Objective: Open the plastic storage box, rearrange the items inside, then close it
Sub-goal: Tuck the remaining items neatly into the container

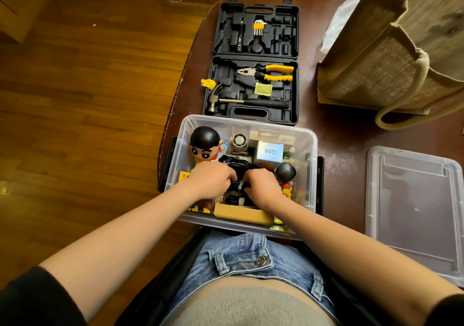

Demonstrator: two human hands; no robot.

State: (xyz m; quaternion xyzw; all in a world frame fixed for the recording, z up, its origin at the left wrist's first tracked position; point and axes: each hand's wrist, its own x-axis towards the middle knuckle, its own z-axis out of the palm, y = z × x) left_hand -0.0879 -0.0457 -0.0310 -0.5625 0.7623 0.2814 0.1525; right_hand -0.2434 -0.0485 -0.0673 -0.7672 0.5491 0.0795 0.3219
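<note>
The box [310,134] sits open at the table's near edge, right against the person, its lid [411,200] lying flat to the right. Both hands are down in the middle of it, on a black cable bundle [232,162] that lies directly under them and runs away toward the far wall. The left hand [209,178] curls round the bundle's left side, the right hand [262,186] clamps its right side, knuckles nearly touching. Both forearms slant inward over the near rim, wrists bent down. A figure [204,143] stands just beyond the left hand.
</note>
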